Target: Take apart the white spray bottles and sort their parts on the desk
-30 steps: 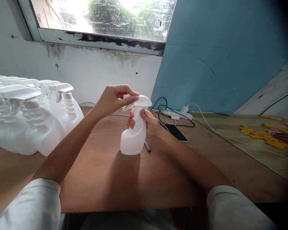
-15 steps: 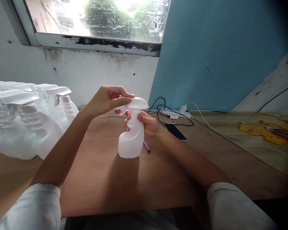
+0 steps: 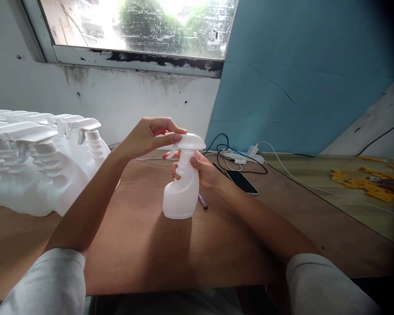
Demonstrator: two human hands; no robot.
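The white spray bottle (image 3: pixel 180 199) is upright in the middle of the scene, its base down at the brown tabletop (image 3: pixel 124 253) and its shadow falling toward my near edge. Its spray head (image 3: pixel 193 141) sits on the neck, with the rounded end to the right and the trigger (image 3: pixel 173 152) on the left side. My left hand (image 3: pixel 151 136) is clamped on the left part of that head, thumb on the near side and a finger over the top; my fingers hide the nozzle end. My right hand (image 3: pixel 206 170) is closed around the neck just below, thumb on the near right side, fingertips showing round on the left.

Just right of the bottle, on the table, lies a pen (image 3: pixel 202 201), its far end near the bottle's side. Farther off to the right is a phone (image 3: pixel 242 181), screen dark, with a black cable (image 3: pixel 223 148) looped behind it and a power strip (image 3: pixel 244 156) at the far edge by the wall.

On the left stands a close-packed group of similar bottles (image 3: pixel 62 175), heads on, partly behind my left forearm. At the far right, yellow pieces (image 3: pixel 364 183) lie on a wood-grained surface (image 3: pixel 292 170), too blurred for me to name. A window (image 3: pixel 170 26) and a blue sheet (image 3: pixel 292 74) fill the far side.
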